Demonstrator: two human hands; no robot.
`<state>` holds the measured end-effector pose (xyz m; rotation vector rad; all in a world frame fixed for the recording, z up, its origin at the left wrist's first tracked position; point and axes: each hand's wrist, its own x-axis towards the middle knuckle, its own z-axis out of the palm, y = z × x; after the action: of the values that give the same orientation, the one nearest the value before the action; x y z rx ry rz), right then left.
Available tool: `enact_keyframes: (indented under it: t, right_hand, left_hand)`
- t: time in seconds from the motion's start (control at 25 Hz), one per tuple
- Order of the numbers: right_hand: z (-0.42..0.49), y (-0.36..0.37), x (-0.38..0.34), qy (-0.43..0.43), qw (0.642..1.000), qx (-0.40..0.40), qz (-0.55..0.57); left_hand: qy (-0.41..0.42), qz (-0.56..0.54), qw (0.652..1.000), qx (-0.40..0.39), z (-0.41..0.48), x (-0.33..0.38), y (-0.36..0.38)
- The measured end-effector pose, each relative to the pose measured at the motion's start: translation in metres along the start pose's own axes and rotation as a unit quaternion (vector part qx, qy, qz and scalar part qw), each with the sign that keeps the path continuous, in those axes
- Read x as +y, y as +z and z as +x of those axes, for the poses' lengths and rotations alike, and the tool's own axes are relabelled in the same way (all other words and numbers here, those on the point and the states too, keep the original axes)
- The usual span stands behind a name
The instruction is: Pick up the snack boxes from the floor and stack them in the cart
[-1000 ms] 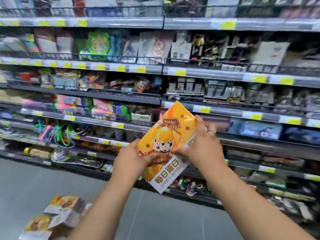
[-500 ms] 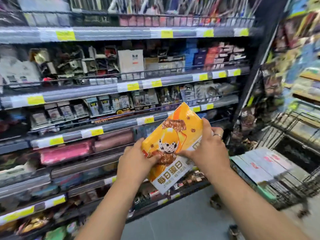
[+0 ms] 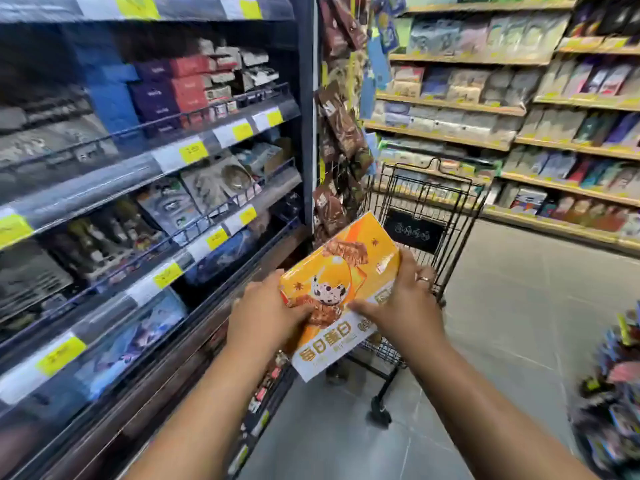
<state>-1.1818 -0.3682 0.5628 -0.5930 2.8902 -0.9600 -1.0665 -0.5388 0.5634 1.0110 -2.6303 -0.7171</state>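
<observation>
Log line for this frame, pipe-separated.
stage: snack box held, not in cart | left hand: grips box | right hand: grips box | cart: ahead, behind box

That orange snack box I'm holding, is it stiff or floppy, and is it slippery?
Probably stiff: the orange snack box shows flat faces and straight edges between the left hand and right hand. Its glossy sheen suggests it could slip.

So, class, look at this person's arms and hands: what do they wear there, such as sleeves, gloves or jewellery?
Both arms are bare as far as the picture shows them: no sleeves, gloves, watch or bracelet in view. The right hand wears a thin ring on one finger. The left hand shows nothing worn.
</observation>
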Motion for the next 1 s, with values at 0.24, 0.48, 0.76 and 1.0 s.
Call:
enact_keyframes:
  t: [0.24, 0.48, 0.76, 1.0]
  right_hand:
    - [0.099, -0.001, 0.062, 0.099, 0.992, 0.053, 0.064]
    - [0.229, -0.026, 0.112, 0.13, 0.984, 0.067, 0.099]
    - [0.351, -0.011, 0.15, 0.232, 0.967, 0.049, 0.094]
    - [0.438, 0.038, 0.176, 0.3, 0.946, 0.032, 0.118]
  left_hand:
    - [0.082, 0.029, 0.995, -0.049, 0.111, 0.069, 0.064]
    - [0.123, 0.058, 0.99, -0.045, 0.228, 0.156, 0.118]
    - [0.147, 0.067, 0.985, -0.053, 0.339, 0.202, 0.179]
    - [0.158, 0.062, 0.984, -0.059, 0.434, 0.205, 0.249]
